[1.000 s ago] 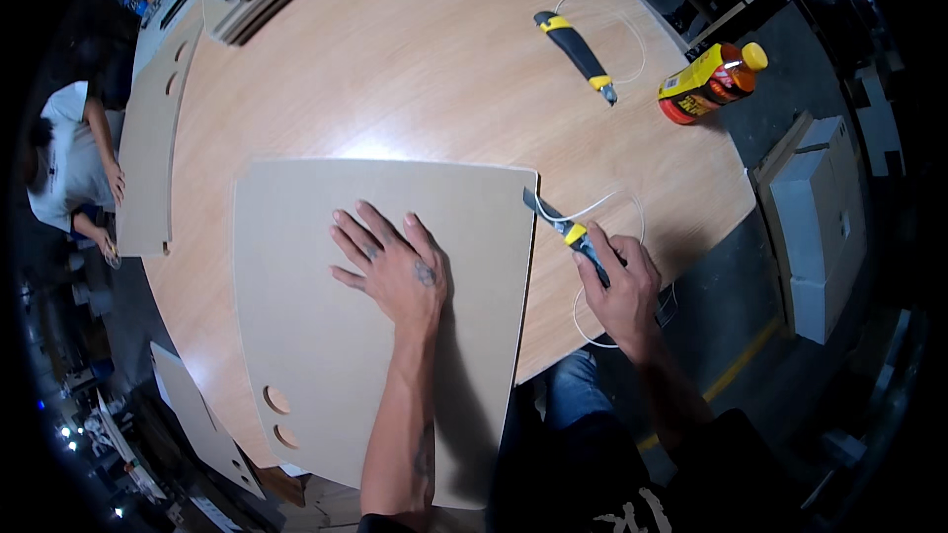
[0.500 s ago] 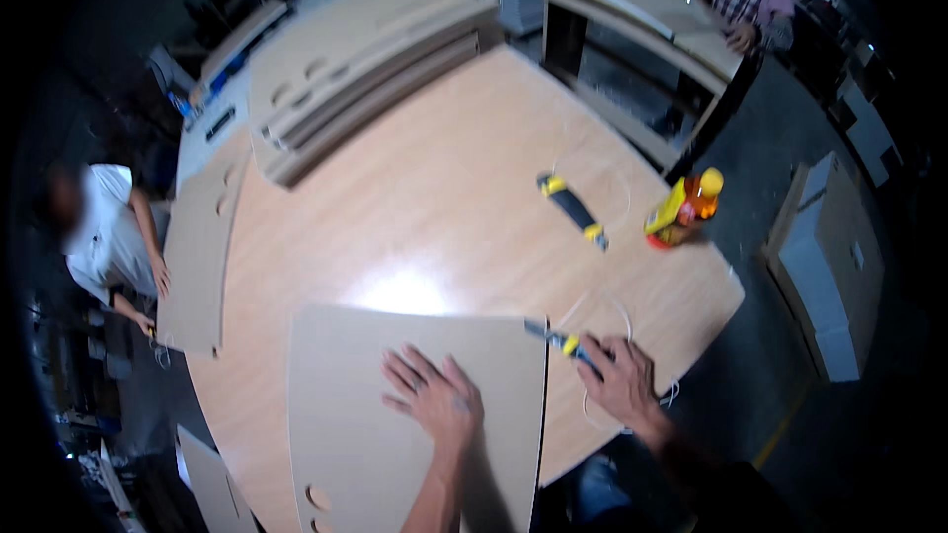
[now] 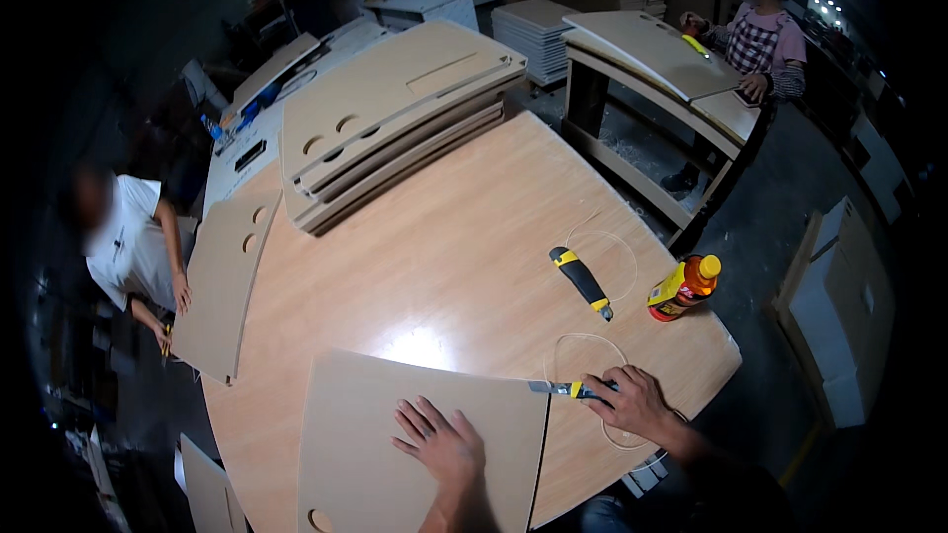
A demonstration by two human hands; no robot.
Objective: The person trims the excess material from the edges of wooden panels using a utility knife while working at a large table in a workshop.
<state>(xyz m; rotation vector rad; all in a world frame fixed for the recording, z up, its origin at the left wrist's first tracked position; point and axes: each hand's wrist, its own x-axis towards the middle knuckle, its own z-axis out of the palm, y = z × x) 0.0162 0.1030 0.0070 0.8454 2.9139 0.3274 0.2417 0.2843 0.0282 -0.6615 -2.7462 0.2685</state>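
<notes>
A flat, beige board (image 3: 385,474) with a round hole near its lower left lies on the wooden table in front of me. My left hand (image 3: 442,442) rests flat on its upper part, fingers spread. In my right hand (image 3: 637,402) is a utility knife (image 3: 568,390) with yellow and dark handle parts, and its blade lies at the board's far right corner. Whether the blade touches the board I cannot tell. Beyond the right hand lies a second, black and yellow utility knife (image 3: 583,283), beside a bottle (image 3: 684,288) with a yellow cap.
Thin pale cord (image 3: 632,262) loops across the table (image 3: 454,237) around the knives. Stacked cut boards (image 3: 395,99) stand at the far side. One person (image 3: 133,237) handles a board (image 3: 222,286) at the left; another (image 3: 765,49) stands at a bench (image 3: 662,54) far right.
The view has tilted, so the table sits lower in the picture. My right hand has turned the knife to lie more level at the board's corner. My left hand stays flat on the board.
</notes>
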